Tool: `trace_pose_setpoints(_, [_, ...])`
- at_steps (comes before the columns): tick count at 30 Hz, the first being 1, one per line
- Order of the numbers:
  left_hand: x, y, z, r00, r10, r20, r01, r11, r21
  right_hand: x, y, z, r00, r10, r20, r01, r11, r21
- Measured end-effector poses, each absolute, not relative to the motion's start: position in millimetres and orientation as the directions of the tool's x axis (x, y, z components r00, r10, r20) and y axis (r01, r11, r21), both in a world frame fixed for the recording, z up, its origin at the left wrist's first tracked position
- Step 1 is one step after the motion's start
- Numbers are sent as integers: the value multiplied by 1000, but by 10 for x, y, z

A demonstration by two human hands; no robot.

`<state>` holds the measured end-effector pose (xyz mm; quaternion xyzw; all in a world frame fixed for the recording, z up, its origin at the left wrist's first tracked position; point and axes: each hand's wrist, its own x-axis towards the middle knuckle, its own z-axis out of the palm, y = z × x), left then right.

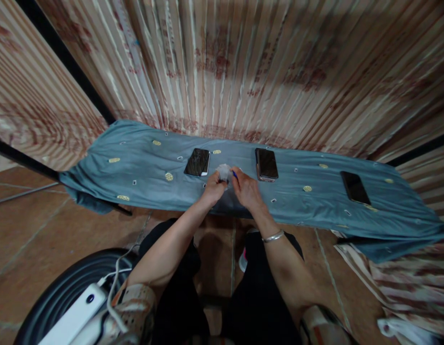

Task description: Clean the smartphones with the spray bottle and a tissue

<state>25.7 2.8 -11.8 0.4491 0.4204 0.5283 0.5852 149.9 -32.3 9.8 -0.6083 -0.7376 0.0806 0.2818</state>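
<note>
White wad (224, 171) pinched in left hand (214, 188); right hand (245, 189) clamps blue pen-like tool (235, 174) w/ tip touching it. Hands together near bench centre, btwn two phones. Steady wad, small strokes.

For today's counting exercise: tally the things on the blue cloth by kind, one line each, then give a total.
Phones: 3, left, middle, right
White wad, held by both hands: 1
Small blue thing at the right hand: 1
Total: 5
</note>
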Motion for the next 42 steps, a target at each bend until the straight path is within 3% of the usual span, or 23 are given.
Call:
trace_pose_setpoints(20, [241, 32, -111, 95, 995, -3, -220, 24, 975, 1479, -291, 51, -96, 939, 330, 847, 252, -468])
trace_pose_setpoints(24, [230, 45, -99, 93, 995, -41, -260, 64, 964, 1554, -264, 7, -79, 936, 342, 829, 252, -499])
trace_pose_setpoints(27, [215, 60, -87, 70, 993, -97, -312, 115, 943, 1655, -210, -107, -1, 949, 315, 846, 169, -505])
trace_pose_setpoints(31, [204, 63, -65, 67, 987, -144, -378, 158, 912, 1732, -104, -270, 64, 953, 297, 907, 68, -415])
trace_pose_setpoints(37, [199, 49, -74, 88, 978, -192, -430, 211, 878, 1666, -25, -240, 82, 988, 133, 963, -44, -267])
trace_pose_setpoints(39, [188, 38, -71, 89, 973, -213, -456, 230, 860, 1656, -16, -216, 79, 982, 170, 950, -22, -312])
trace_pose_setpoints(42, [149, 6, -24, 141, 957, -254, -517, 290, 805, 1644, 14, -199, 117, 962, 247, 832, 41, -553])
